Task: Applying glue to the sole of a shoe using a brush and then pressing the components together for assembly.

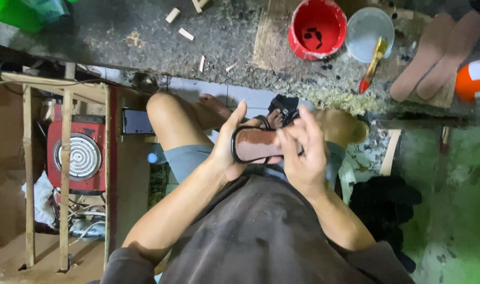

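Note:
Both hands hold a sandal (257,144) with a brown insole and a black rim and straps, above my lap. My left hand (230,141) cups its heel end from the left, thumb raised along the edge. My right hand (301,150) covers the toe end, with its fingers pressing on the insole and near the black straps (282,111). My bare knees show under the sandal.
A stained worktop runs across the top, with a red bucket (317,28), a clear bowl (369,32) holding a brush (373,64), two tan insoles (435,55), an orange bottle (476,79) and small wooden bits. A red electric hotplate (77,155) sits behind a wooden frame at the left.

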